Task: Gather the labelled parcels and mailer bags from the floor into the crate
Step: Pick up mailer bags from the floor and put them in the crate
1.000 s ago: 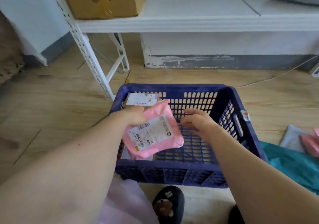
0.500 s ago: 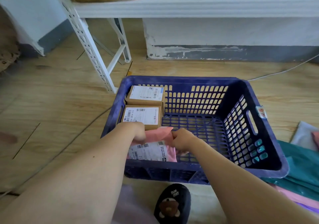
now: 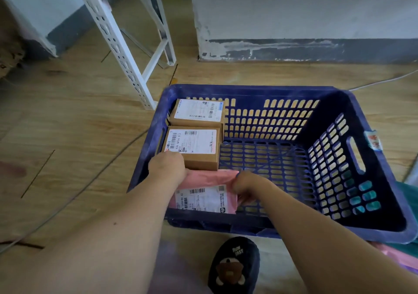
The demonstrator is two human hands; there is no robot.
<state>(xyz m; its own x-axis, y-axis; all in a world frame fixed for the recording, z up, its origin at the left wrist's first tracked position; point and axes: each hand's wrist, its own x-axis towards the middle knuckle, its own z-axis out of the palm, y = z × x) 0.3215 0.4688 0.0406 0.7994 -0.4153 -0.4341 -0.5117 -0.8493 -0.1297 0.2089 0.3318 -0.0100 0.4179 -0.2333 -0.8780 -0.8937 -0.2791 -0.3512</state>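
In crate (image 3: 267,91), arm-hidden pink mailer bag (image 3: 210,179).

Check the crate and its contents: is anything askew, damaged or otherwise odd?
Nothing serious. The two cardboard boxes sit squarely along the left wall of the blue crate; both hands, left hand and right hand, hold the pink mailer bag flat inside. The crate's near rim looks scuffed.

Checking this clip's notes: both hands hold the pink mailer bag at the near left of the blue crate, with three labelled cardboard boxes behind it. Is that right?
Not quite. The head view shows two labelled cardboard boxes, not three, behind the pink mailer bag. The rest stands: the left hand and right hand both hold the bag at the near left of the blue crate.
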